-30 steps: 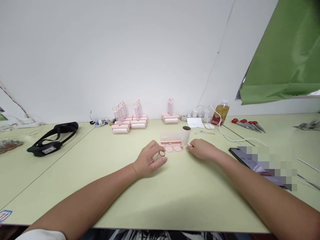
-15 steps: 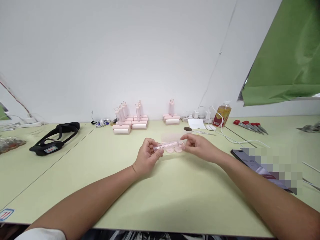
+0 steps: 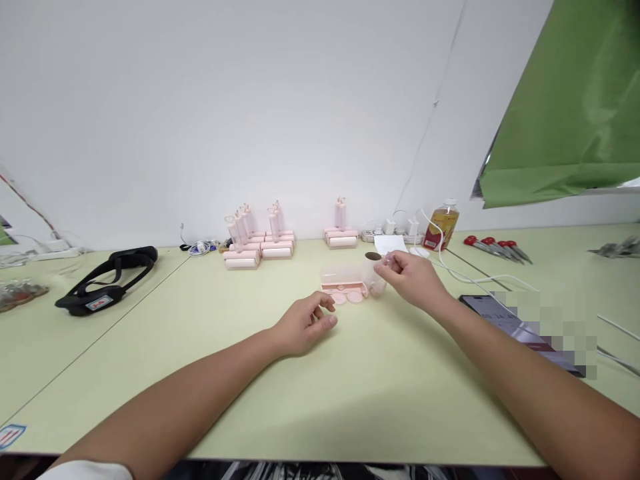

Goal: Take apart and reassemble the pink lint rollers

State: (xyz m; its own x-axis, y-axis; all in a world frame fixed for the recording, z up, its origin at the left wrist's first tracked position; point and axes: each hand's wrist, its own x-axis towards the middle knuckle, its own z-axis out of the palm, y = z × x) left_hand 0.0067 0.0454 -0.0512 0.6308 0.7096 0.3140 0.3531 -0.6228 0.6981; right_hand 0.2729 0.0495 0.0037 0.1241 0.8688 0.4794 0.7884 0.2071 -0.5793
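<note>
My left hand [image 3: 304, 324] rests on the pale green table [image 3: 320, 400], fingers loosely curled and apart from the thumb, with nothing in them. My right hand [image 3: 414, 278] is raised just right of a pink tray [image 3: 344, 287] and pinches a clear plastic tube [image 3: 379, 279] that hangs down from its fingertips. Two pink discs [image 3: 347, 297] lie in front of the tray. A white roll with a dark opening [image 3: 373, 257] stands behind the tube, mostly hidden.
Pink rollers [image 3: 257, 241] stand stacked by the wall, with another set [image 3: 341, 232] further right. A black headset [image 3: 107, 277] lies at the left. On the right are a phone [image 3: 493, 312], a white cable [image 3: 480, 277], an oil bottle [image 3: 441, 229] and red-handled tools [image 3: 495, 249].
Both hands held the clear tube between them; now my left hand has let go and dropped to the table, while my right hand has carried the tube right and upward.
</note>
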